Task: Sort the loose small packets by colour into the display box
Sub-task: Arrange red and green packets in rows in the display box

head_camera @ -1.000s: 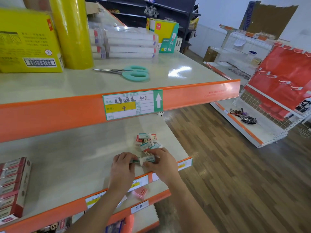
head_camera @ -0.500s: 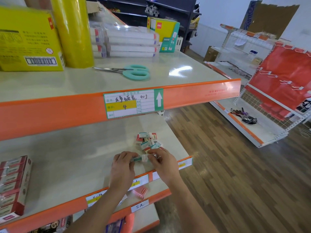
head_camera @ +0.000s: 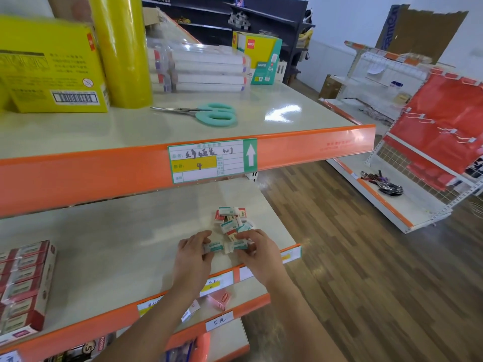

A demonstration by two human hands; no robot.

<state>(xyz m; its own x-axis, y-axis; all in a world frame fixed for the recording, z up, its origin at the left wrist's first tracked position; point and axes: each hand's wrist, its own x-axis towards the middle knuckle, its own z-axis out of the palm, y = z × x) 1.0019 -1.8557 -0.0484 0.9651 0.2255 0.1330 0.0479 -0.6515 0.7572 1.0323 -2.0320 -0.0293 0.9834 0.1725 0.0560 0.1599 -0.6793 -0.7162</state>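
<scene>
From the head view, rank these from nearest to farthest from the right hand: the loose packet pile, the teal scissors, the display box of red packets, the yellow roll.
From the right hand:
1. Loose packet pile, just behind it on the same shelf.
2. Teal scissors, on the shelf above.
3. Display box of red packets at far left and yellow roll on the upper shelf: too close to call.

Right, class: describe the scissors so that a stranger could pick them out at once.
Start at the top shelf with the orange front edge. Just right of the tall yellow roll lie the scissors, flat, blades pointing left. Their mint-green handles mark them out from the boxes and packs nearby.
</scene>
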